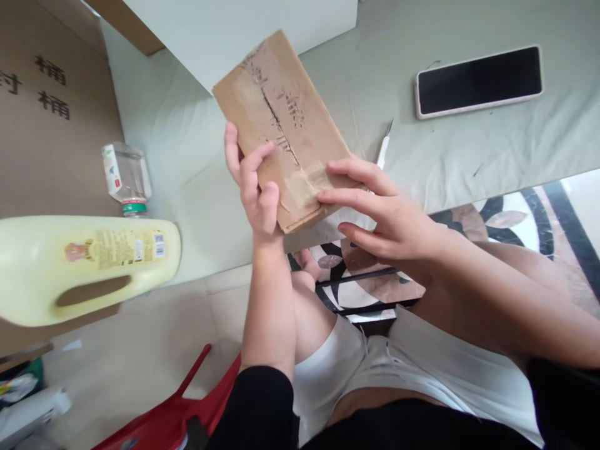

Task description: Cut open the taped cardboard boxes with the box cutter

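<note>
Cardboard box (300, 119) held tilted above the cloth-covered surface (201, 187), between both hands. Left hand (257, 194) curled on its near-left edge, grip part closed; right hand (394, 219) loosely open, two fingertips on the taped end. Looks light, fairly stiff, dry; torn seam probably gives, so sides are the sounder hold. Beyond right grip: white-handled knife (383, 152), phone (479, 82). Left of left grip: clear bottle (131, 175), yellow jug (94, 262), label too small to read. Big carton (51, 144) reads "桶" twice. Box's marks illegible.
</note>
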Motion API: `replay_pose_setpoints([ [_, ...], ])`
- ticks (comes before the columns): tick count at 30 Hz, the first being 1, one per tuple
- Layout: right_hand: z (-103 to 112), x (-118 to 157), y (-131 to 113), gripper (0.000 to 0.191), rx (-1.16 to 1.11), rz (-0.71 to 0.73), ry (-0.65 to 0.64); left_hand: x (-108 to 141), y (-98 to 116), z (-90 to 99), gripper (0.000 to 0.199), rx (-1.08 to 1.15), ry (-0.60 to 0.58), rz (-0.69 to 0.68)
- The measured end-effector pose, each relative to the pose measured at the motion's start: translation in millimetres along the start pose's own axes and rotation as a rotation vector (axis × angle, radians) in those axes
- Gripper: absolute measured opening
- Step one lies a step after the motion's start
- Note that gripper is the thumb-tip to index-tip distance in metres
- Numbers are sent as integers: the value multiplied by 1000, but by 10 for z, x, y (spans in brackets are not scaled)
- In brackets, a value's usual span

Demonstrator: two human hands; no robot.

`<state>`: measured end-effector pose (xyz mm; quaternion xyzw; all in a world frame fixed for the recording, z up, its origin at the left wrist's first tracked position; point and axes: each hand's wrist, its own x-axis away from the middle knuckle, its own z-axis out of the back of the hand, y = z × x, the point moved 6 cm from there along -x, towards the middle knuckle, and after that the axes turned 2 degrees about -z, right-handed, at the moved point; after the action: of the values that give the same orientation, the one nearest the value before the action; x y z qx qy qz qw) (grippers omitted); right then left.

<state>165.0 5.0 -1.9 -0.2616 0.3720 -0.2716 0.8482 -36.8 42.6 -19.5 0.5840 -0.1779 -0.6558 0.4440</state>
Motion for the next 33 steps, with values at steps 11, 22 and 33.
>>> replay_pose_setpoints([
  [11,45,-12,35,58,19,66,12,-38,-84,-62,47,-217,13,101],
  [22,407,161,604,43,358,-882,-30,-39,-65,-61,33,-14,47,64],
  [33,165,171,680,23,403,-881,-309,-36,-73,-34,53,-145,25,82],
])
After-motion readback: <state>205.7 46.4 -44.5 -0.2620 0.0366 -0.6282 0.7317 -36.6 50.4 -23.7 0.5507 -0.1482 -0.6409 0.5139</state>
